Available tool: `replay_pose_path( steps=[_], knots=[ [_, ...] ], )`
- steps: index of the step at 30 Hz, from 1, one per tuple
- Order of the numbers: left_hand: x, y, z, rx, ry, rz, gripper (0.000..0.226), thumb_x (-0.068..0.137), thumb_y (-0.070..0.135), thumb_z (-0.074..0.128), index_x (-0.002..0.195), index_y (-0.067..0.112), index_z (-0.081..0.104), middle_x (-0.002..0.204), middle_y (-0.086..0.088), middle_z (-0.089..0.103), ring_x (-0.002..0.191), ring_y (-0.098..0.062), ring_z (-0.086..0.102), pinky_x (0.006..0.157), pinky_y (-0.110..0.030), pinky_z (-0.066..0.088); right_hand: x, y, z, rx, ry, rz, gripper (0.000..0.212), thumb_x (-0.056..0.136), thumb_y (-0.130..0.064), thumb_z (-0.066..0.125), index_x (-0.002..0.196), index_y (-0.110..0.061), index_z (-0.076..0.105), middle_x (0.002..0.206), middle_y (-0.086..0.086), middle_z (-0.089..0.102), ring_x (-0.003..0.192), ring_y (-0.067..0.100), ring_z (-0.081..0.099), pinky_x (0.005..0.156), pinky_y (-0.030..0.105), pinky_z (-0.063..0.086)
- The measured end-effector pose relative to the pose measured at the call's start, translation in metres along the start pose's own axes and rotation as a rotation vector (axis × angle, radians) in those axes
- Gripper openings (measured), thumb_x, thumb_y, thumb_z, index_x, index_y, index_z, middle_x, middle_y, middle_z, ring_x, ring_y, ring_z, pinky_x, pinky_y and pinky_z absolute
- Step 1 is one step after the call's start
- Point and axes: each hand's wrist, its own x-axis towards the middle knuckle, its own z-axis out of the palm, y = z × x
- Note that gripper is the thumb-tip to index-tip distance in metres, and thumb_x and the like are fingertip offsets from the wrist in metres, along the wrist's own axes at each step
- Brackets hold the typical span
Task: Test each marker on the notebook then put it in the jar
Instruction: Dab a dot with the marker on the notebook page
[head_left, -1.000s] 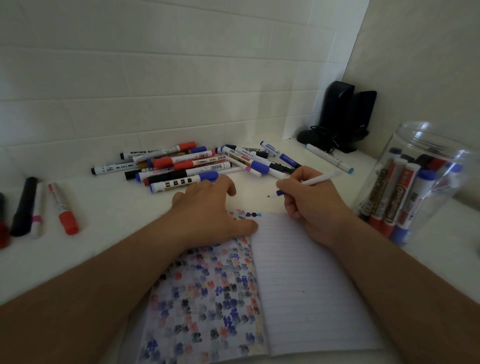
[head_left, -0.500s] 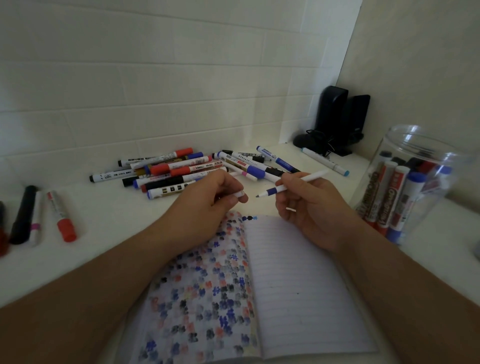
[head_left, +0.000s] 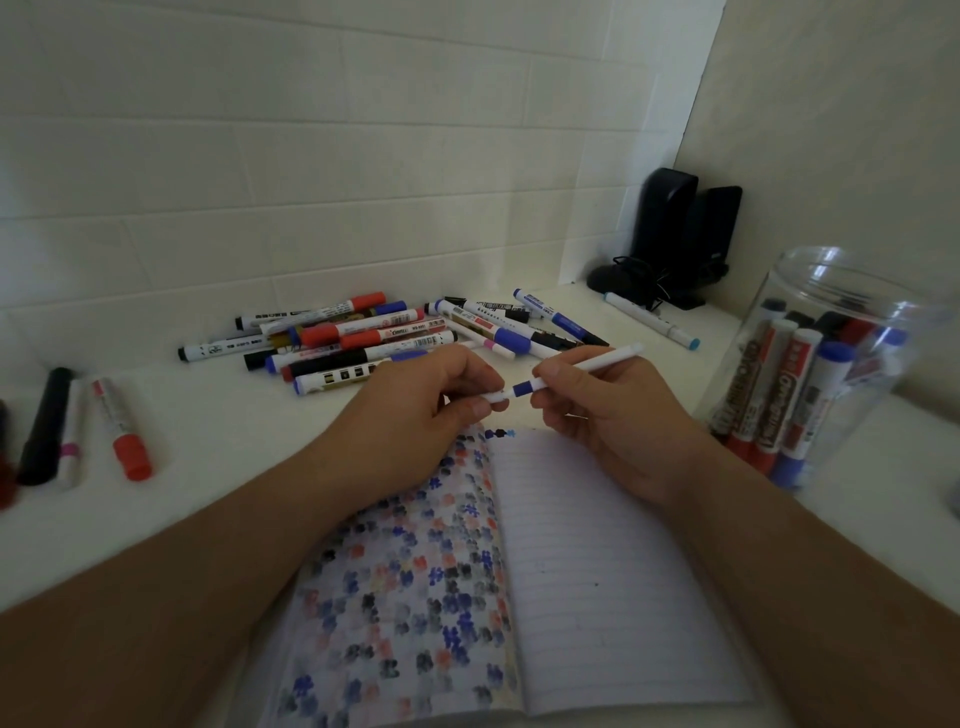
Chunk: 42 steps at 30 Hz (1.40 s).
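My right hand (head_left: 597, 415) grips a thin white marker (head_left: 597, 364) with a blue collar, held above the top edge of the open notebook (head_left: 597, 571). My left hand (head_left: 415, 415) pinches the marker's white cap (head_left: 493, 397), and the cap's mouth meets the blue collar. The notebook's left page is covered in colour blotches; the right page is lined with a few dots along its top. A clear plastic jar (head_left: 831, 364) at the right holds several fat markers standing upright. A pile of markers (head_left: 389, 338) lies behind my hands.
Three markers (head_left: 78, 426) lie apart at the far left. One white marker with a teal tip (head_left: 649, 319) lies near two black speakers (head_left: 680, 239) in the back corner. White tiled walls close the desk at the back and right.
My left hand lifted off the notebook holding the cap and met the marker tip. My right hand raised the marker from the page and brought it level toward the cap.
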Motion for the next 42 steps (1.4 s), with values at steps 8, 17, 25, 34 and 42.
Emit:
replay_pose_path(
  steps=[8,17,25,34,42],
  knots=[
    [0.001,0.004,-0.002,-0.002,0.017,-0.002,0.029,0.095,0.025,0.070,0.097,0.049,0.054,0.085,0.033,0.063,0.087,0.027,0.057,0.076,0.004,0.040,-0.004,-0.001,0.003,-0.209,0.006,-0.116,0.010,0.096,-0.022,0.070,0.093,-0.015,0.077,0.083,0.004,0.078,0.068,0.012,0.066,0.062,0.021,0.053],
    [-0.001,0.010,-0.005,-0.087,0.124,-0.005,0.042,0.090,0.014,0.076,0.098,0.045,0.048,0.075,0.032,0.067,0.086,0.019,0.063,0.073,-0.003,0.045,-0.008,-0.009,0.013,-0.201,-0.004,-0.280,0.008,0.099,-0.011,0.068,0.093,-0.010,0.073,0.076,0.002,0.076,0.064,0.012,0.065,0.059,0.019,0.051],
    [-0.003,0.007,0.000,-0.062,0.093,0.039,0.023,0.098,0.031,0.065,0.113,0.039,0.049,0.089,0.021,0.075,0.082,0.007,0.067,0.072,-0.016,0.049,-0.020,-0.014,0.021,-0.315,0.038,-0.315,0.012,0.105,-0.013,0.058,0.101,-0.020,0.066,0.091,-0.005,0.076,0.076,0.019,0.070,0.071,0.037,0.059],
    [0.002,-0.013,0.004,0.143,-0.219,0.017,0.017,0.092,0.053,0.063,0.107,0.046,0.060,0.108,0.025,0.063,0.099,0.004,0.059,0.091,-0.030,0.054,-0.059,-0.101,-0.013,-0.731,0.145,-0.409,0.025,0.101,-0.023,0.066,0.121,-0.033,0.055,0.082,-0.004,0.072,0.059,0.013,0.066,0.057,0.025,0.052],
    [-0.002,-0.011,0.002,0.171,-0.272,0.071,0.048,0.079,0.069,0.069,0.120,0.057,0.048,0.112,0.030,0.057,0.099,0.005,0.060,0.088,-0.021,0.052,-0.118,-0.184,-0.122,-0.936,0.563,-0.420,0.021,0.096,-0.013,0.072,0.087,-0.032,0.075,0.069,-0.012,0.074,0.059,0.005,0.068,0.066,0.026,0.055]
  ],
)
